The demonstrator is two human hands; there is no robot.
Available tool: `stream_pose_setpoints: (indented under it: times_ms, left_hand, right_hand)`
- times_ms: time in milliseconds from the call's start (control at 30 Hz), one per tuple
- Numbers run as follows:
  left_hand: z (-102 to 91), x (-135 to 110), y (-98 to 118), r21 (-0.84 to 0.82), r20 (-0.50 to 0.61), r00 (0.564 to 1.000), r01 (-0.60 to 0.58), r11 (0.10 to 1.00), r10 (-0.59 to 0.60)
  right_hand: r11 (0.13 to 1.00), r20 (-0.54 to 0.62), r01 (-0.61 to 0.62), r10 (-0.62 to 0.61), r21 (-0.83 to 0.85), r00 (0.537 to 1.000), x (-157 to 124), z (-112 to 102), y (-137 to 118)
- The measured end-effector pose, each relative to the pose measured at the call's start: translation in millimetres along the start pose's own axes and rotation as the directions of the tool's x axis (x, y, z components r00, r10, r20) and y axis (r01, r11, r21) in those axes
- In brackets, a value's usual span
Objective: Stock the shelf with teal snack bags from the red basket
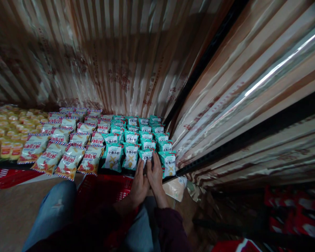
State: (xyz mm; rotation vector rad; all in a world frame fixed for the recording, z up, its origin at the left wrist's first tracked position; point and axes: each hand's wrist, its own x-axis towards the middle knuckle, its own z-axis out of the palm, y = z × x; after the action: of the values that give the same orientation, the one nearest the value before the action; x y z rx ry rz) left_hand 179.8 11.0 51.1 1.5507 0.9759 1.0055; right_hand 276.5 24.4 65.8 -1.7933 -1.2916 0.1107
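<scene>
My left hand (140, 183) and my right hand (154, 172) are side by side on a teal snack bag (146, 154) at the front of the shelf. Fingers of both hands close on its sides and front, covering its lower part. This bag is in the front row of several upright teal bags. To the right of my right hand leans another teal snack bag (170, 161). On the left of my hands there is one more teal bag (131, 154).
White-and-red snack bags (69, 161) are left of the teal ones, and yellow-topped packs (12, 148) lie farther left. A red basket (102, 189) is below the shelf edge. Dark metal posts (196, 71) and striped plastic sheeting (136, 80) bound the back and right.
</scene>
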Motion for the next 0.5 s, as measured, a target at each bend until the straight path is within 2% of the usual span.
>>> stream_pose_setpoints:
  times_ms: [100,200,367,500]
  left_hand:
    - [0.5,3.7,-1.8,-0.054,0.015,0.999,0.029,0.998,-0.028]
    - [-0.2,7.2,-4.3,-0.092,0.008,1.0,0.009,0.996,-0.009]
    - [-0.9,13.4,-9.4,-0.093,0.004,1.0,-0.014,0.996,0.015]
    - [-0.3,15.3,-9.5,-0.095,0.0,1.0,0.008,0.995,-0.008]
  right_hand:
    - [1.0,-0.015,0.025,-0.025,0.006,1.0,3.0,0.5,2.7]
    - [0.999,-0.043,0.048,-0.048,0.002,0.998,4.2,1.0,3.8]
    - [0.998,-0.062,0.058,-0.058,-0.009,0.996,3.6,4.9,7.7]
    - [0.995,-0.051,0.09,-0.092,-0.049,0.994,-0.4,10.8,21.3]
